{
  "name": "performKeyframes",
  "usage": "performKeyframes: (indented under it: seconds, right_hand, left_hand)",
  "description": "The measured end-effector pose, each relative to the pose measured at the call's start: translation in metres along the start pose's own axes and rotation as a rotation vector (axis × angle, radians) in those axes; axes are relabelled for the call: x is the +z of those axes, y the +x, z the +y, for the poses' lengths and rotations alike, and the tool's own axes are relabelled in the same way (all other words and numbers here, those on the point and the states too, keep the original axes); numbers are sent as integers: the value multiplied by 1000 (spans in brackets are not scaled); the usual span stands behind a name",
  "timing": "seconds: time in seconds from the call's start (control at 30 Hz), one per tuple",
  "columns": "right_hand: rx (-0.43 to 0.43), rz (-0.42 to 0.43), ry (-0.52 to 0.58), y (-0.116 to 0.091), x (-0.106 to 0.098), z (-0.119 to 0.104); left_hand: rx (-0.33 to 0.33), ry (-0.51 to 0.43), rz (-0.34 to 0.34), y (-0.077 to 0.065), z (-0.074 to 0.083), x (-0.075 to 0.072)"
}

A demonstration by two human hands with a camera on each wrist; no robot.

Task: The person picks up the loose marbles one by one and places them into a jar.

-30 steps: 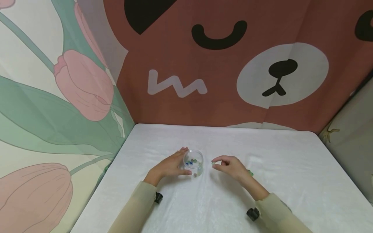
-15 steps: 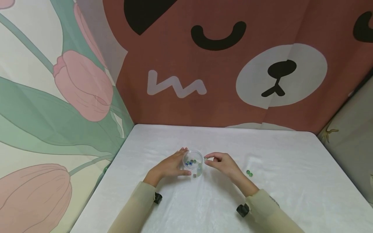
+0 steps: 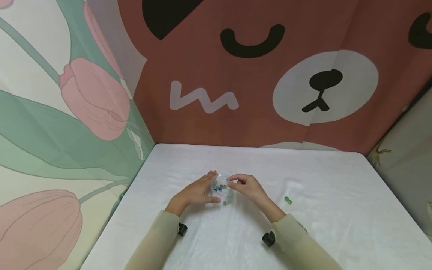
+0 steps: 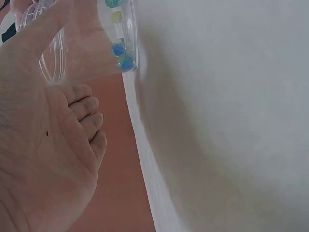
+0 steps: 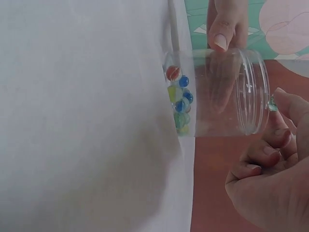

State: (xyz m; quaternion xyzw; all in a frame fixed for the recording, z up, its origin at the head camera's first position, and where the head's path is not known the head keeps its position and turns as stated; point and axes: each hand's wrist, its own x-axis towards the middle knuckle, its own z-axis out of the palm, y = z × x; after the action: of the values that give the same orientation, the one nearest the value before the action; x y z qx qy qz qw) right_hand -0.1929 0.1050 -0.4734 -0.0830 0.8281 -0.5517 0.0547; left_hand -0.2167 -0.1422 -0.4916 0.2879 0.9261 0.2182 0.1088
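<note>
A clear round jar (image 3: 231,197) stands upright with several coloured glass marbles (image 5: 181,99) at its bottom. My left hand (image 3: 194,192) holds the jar from the left, thumb on the near side and fingers behind it, as seen through the wall in the right wrist view. Between thumb and index finger, my right hand (image 3: 250,187) pinches a clear green marble (image 5: 273,102). This marble is right at the jar's open mouth, above the rim. In the head view the right fingertips overlap the right part of the rim.
Two green marbles (image 3: 288,200) lie on the white tablecloth (image 3: 324,210) to the right of the hands. A brown bear-print cloth (image 3: 202,127) hangs behind the table's far edge. On the left hangs a tulip-print cloth (image 3: 98,97).
My right hand has moved left with its marble, from beside the jar to over its rim. The two green marbles on the table have come into full view. The left hand and jar stay put.
</note>
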Motion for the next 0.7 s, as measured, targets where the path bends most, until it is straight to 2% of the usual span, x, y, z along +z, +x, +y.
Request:
performKeyframes:
  seconds: [0.37,0.7]
  right_hand:
    - [-17,-8,-19,3,13,-1]
    - [2,-8,-24,5,15,-2]
  left_hand:
    - [-12,40,-4,-1,2,1]
    - [-22,36,-12,0,3,-1]
